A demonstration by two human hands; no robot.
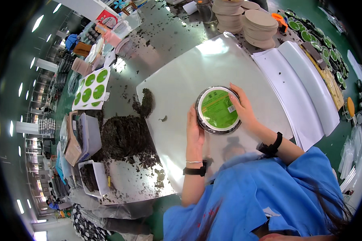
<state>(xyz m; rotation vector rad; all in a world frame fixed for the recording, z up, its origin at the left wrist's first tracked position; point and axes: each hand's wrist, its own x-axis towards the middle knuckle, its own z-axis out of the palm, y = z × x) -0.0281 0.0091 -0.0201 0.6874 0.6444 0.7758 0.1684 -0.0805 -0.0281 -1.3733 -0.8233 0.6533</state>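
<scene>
A round, dark-edged package [205, 120] with a green round label [218, 109] on its face is held between my two hands above the white sheet [173, 92]. My left hand [194, 128] presses along its left side with the fingers pointing up. On the other side, my right hand [243, 107] curves round the right edge, its thumb lying on the label. A small dark leaf-like scrap [163, 118] lies on the sheet, left of the package.
Dark crumbly leaf material [124, 136] is heaped left of the sheet. Beside it stand a small white bin [103, 180] and a sheet of green labels [91, 89]. Round discs [261, 26] are stacked at the back. White paper [287, 92] lies right; several labelled packages [313, 38] are beyond.
</scene>
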